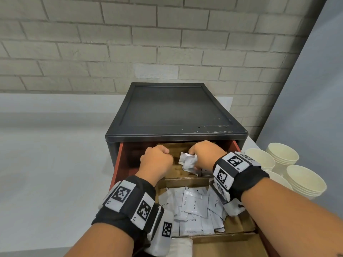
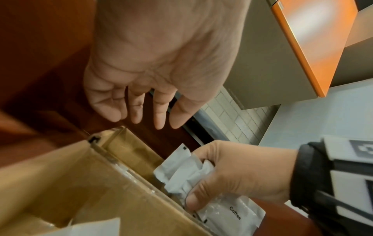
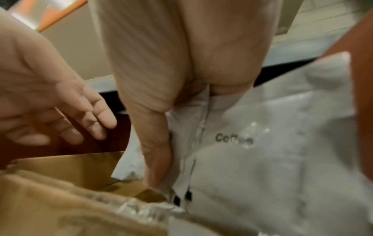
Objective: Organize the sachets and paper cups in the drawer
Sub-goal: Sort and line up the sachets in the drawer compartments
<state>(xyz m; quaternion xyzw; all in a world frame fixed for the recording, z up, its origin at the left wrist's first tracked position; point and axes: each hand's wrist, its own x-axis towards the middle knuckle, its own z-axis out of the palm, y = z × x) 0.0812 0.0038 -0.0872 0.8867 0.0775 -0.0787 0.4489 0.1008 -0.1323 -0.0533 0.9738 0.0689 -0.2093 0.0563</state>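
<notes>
My right hand [image 1: 206, 154] clutches crumpled white coffee sachets [image 1: 188, 161] over the rear cardboard compartment [image 1: 178, 168]; left hand [image 2: 145, 89] empty, fingers loose; next, I'd release them

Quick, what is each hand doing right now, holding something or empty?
Left hand: open, fingers loosely extended, holding nothing.
Right hand: gripping a bunch of white coffee sachets over the drawer.
</notes>
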